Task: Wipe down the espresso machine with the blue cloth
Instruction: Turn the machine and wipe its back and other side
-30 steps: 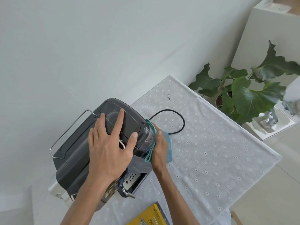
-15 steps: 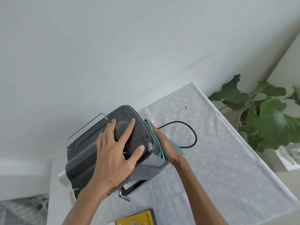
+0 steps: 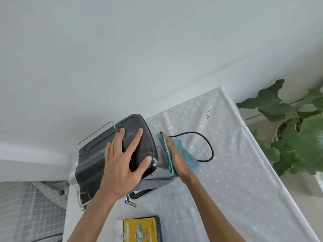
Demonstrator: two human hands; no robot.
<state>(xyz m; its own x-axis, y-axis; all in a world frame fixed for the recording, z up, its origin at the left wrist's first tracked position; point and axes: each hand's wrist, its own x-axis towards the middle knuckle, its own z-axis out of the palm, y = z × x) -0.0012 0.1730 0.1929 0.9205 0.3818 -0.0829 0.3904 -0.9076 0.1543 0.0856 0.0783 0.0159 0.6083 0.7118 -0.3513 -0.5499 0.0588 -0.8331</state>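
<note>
Two hands are working on the espresso machine (image 3: 97, 165), a dark, glossy unit that's sitting at the near-left part of the table (image 3: 236, 172), close to the wall, w/ a thin wire rail (image 3: 95, 135) running along its top's far edge. Blue cloth (image 3: 185, 154) is lying folded against the machine's right side, its teal edge touching the panel and the rest bunching out toward the table. Right hand (image 3: 176, 158) is pressing flat on the cloth w/ fingers straight and together, palm facing the machine, not curling round anything, just pinning the cloth to the side. Left hand (image 3: 125, 161) is resting spread on the machine's top lid, fingers fanned wide, thumb near the right edge, bracing and not gripping. Black power cord (image 3: 208, 145) is looping on the white dotted tablecloth just beyond the cloth. Metal spout (image 3: 130, 202) is sticking out under the machine's front. Yellow and dark book (image 3: 141, 229) is lying at the table's near edge, apart from the machine. Leafy potted plant (image 3: 293, 137) is standing off the table's right side; checked fabric (image 3: 31, 210) is showing at lower left.
</note>
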